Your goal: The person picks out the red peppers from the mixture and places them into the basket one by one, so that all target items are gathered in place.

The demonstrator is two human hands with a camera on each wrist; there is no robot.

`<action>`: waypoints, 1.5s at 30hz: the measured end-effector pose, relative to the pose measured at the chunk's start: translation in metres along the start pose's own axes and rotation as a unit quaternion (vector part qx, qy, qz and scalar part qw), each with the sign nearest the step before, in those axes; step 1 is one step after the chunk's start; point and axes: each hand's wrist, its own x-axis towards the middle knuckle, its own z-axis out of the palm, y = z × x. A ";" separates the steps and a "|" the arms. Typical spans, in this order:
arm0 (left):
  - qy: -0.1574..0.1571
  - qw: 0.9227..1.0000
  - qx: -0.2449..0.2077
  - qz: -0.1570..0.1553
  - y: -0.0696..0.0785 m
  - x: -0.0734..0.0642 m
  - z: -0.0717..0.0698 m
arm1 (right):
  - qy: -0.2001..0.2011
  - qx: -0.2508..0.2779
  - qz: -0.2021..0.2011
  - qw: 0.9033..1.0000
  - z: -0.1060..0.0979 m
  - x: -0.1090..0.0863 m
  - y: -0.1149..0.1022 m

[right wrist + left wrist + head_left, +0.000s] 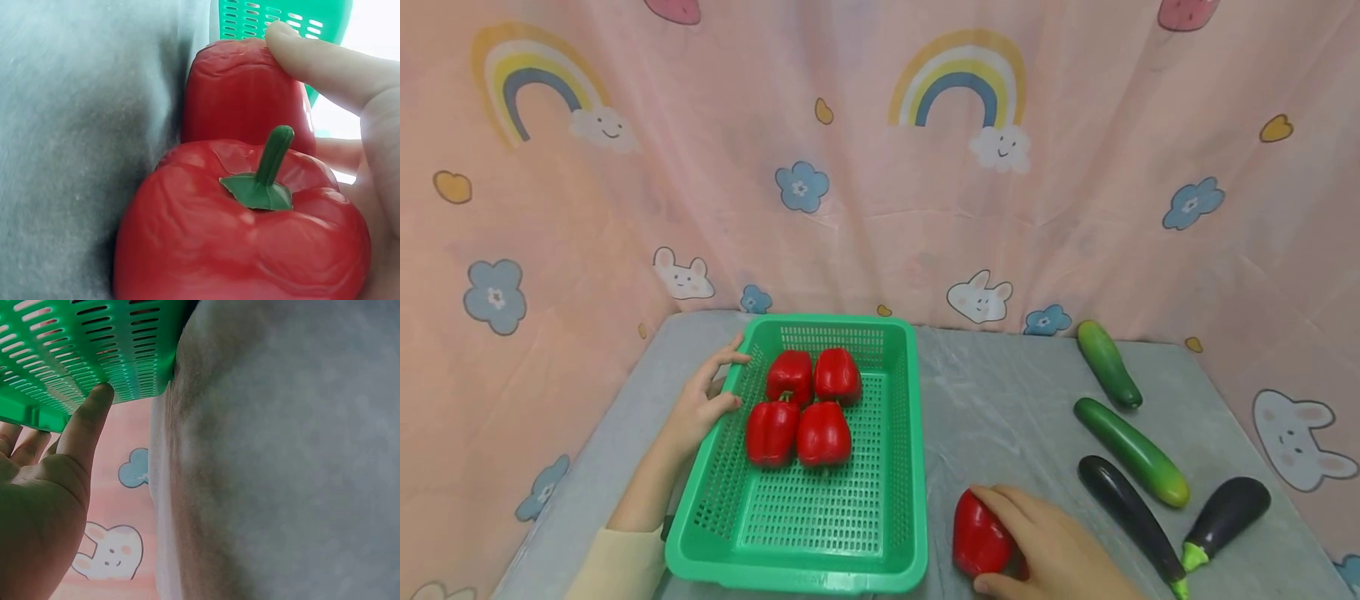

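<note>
My left hand (700, 404) rests at the left rim of a green plastic basket (917, 467), its fingers spread along the edge. The left wrist view has one straight digit (94, 419) against the slotted wall. Inside the basket, several red bell peppers (823, 433) sit grouped toward the back left. To the right of the basket, my right hand (1048, 542) grips a red bell pepper (977, 533) on the table. In the right wrist view, the thumb lies over the far pepper (244, 94), while a second pepper (244, 244) with a green stem sits nearer, under the palm.
On the right of the grey-covered table (992, 400) lie a zucchini (1108, 362), another green one with a yellowish end (1135, 450), a long eggplant (1131, 517) and a shorter eggplant (1228, 512). A pink patterned curtain (865, 242) hangs behind the table and along its sides.
</note>
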 end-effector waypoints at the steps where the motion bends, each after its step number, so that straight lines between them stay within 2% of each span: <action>1: 0.000 1.000 -0.001 -0.001 0.000 0.000 0.000 | 0.009 -0.006 -0.005 1.000 0.000 -0.001 -0.001; 14: -0.003 1.000 -0.010 -0.009 0.001 0.001 0.001 | 0.094 -0.031 -0.040 0.994 -0.003 -0.005 -0.006; 23: -0.003 1.000 -0.012 -0.008 0.004 0.001 0.002 | 0.124 0.019 -0.044 0.991 -0.005 -0.007 -0.008; 28: -0.001 1.000 -0.015 -0.007 0.004 0.001 0.002 | 0.151 0.020 -0.057 0.987 -0.006 -0.006 -0.009; 36: 0.001 1.000 -0.014 -0.010 0.003 0.000 0.002 | 0.153 0.036 -0.055 0.986 -0.011 -0.003 -0.013; 45: -0.001 1.000 -0.012 -0.003 0.002 0.001 0.001 | 0.193 0.049 -0.082 0.977 -0.010 0.001 -0.019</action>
